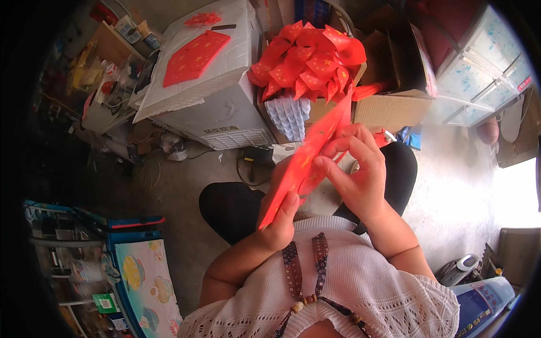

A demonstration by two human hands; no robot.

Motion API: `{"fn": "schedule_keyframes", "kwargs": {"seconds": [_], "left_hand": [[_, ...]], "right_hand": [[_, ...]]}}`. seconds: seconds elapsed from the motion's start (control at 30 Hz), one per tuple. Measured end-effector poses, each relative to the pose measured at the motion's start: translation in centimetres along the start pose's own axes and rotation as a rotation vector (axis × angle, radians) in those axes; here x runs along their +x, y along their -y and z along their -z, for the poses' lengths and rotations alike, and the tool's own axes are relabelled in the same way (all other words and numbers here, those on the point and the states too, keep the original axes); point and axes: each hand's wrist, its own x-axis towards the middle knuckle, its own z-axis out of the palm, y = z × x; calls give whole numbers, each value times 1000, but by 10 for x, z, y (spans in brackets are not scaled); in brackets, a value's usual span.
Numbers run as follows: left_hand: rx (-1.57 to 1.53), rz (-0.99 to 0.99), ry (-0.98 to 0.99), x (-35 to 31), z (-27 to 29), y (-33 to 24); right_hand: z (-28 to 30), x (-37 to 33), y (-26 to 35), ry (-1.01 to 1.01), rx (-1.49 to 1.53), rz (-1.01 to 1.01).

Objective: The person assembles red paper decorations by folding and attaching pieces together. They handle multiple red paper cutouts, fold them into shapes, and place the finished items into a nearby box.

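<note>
A stack of thin red flag sheets (298, 169) with yellow stars is held up on a slant before my chest. My left hand (279, 225) grips its lower end, thumb on the near face and fingers hidden behind. At the upper part, my right hand (363, 177) has thumb and fingertips closed in a pinch against the sheets. How many sheets it pinches cannot be made out. Beyond my hands, a big heap of curled red flags (310, 65) with yellow stars fills the top of a cardboard box.
More flat red sheets (197, 56) lie on a white, wrap-covered box (231, 115) at the far left. An open cardboard carton (394, 110) stands at the far right. Grey bumpy cloth (290, 115) hangs below the heap. A shelf unit (112, 225) is at left.
</note>
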Motion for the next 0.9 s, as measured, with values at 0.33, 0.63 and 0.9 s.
{"fn": "schedule_keyframes", "kwargs": {"seconds": [0.33,0.63,0.9], "left_hand": [[29,-11,-14,0,2,7],[440,-235,142,4,10,0],[670,-445,155,4,0,-4]], "right_hand": [[-2,-1,3,12,-92,66],[1,-14,3,53,90,-66],[-4,-29,-21,-150,1323,-799]]}}
